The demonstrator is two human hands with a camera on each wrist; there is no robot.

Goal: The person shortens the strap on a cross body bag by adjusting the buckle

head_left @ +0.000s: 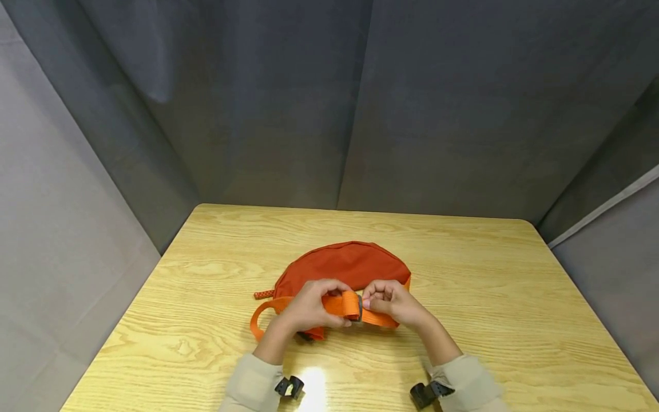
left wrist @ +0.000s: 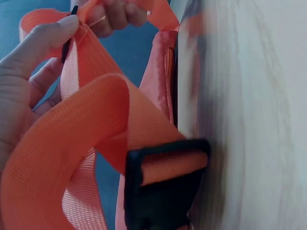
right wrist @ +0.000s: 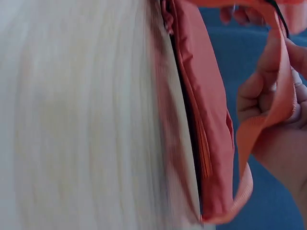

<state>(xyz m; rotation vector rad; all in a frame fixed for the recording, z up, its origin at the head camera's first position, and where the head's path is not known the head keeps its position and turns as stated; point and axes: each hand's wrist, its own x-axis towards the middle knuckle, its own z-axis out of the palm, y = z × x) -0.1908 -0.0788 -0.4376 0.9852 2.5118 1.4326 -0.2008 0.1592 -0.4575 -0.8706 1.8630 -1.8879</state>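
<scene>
A red-orange waist bag (head_left: 345, 264) lies on the table with its orange webbing strap (head_left: 378, 319) in front of it. My left hand (head_left: 312, 306) holds the strap beside a dark strap slider (head_left: 359, 308), its thumb at the slider's edge in the left wrist view. From the other side my right hand (head_left: 393, 301) pinches the strap close to the slider. The strap forms a raised loop (head_left: 351, 305) at the slider. A black buckle (left wrist: 165, 182) hangs on the strap near the table in the left wrist view. Some right fingertips are hidden.
The wood-grain table (head_left: 489, 286) extends around the bag. A dark grey curtain (head_left: 268, 114) stands behind its far edge, with pale fabric (head_left: 67, 200) at the left. A patterned zipper pull (head_left: 264, 294) sticks out left of the bag. Black wrist bands (head_left: 431, 393) sit at both sleeves.
</scene>
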